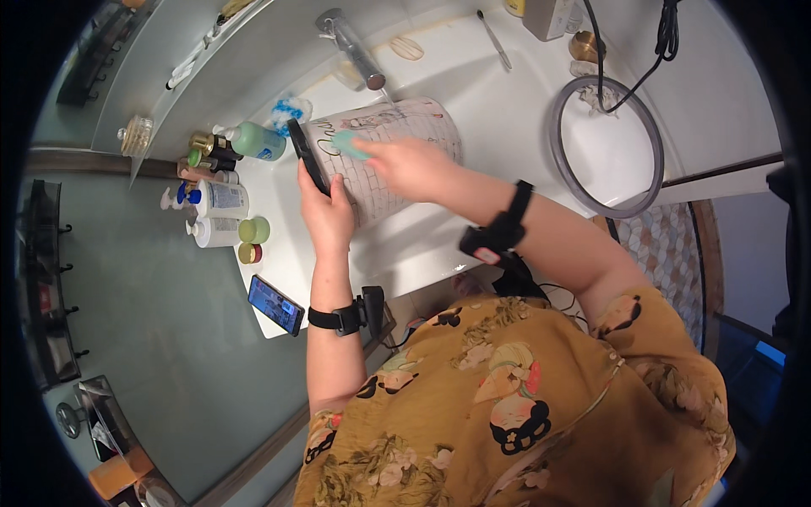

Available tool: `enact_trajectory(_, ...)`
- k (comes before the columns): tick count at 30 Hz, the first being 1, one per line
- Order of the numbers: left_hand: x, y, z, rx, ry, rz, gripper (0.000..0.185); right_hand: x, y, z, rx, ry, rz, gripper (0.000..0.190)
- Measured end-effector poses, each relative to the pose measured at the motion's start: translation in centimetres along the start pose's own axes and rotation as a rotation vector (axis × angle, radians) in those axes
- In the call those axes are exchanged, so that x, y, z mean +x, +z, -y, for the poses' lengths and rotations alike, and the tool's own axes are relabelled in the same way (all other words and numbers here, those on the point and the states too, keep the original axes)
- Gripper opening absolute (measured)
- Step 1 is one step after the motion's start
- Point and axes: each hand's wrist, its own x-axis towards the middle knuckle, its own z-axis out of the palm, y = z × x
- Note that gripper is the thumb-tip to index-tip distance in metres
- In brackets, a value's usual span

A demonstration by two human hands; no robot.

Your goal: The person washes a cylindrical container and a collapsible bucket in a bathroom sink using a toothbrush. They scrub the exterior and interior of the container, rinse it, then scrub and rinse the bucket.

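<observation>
A patterned cylindrical bin (380, 184) with a brick-line print and a black rim (305, 152) lies on its side in the white washbasin (507, 114). My left hand (326, 212) grips its black end at the rim. My right hand (412, 166) presses a mint-green sponge or scrubber (348, 145) against the printed side. Just above the bin is a metal faucet (355, 54), with a thin stream of water falling onto the bin. Beyond the rim lies a blue and white scrubber (291, 114), beside a green pump bottle (256, 141).
A grey ring (557, 142) leans at the basin's right end, near a hanging black cable (640, 82). Several bottles and jars (253, 230) line the left edge, with a phone (276, 305) at the near left corner. A toothbrush (494, 39) rests on the back ledge.
</observation>
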Motion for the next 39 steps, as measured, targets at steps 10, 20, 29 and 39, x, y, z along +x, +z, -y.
enact_trajectory(10, -1.7, 0.3, -0.8, -0.001, 0.007, -0.031, 0.061, 9.9, -0.3, -8.4, -0.159, 0.218, 0.017, 0.037)
enact_trajectory(20, -0.9, 0.4, -1.0, 0.011, -0.047, 0.040, 0.062, 4.8, 0.8, 0.2, -0.126, -0.102, -0.129, 0.044)
enact_trajectory(29, 2.6, -1.0, -1.9, -0.605, -0.379, 0.189, 0.075, 1.1, 1.2, -8.5, -0.100, 0.232, -0.287, 0.045)
enact_trajectory(39, -2.7, 0.4, 0.9, -0.242, -0.276, 0.119, 0.030, -0.1, 3.1, -3.8, -0.101, 0.167, -0.193, 0.055)
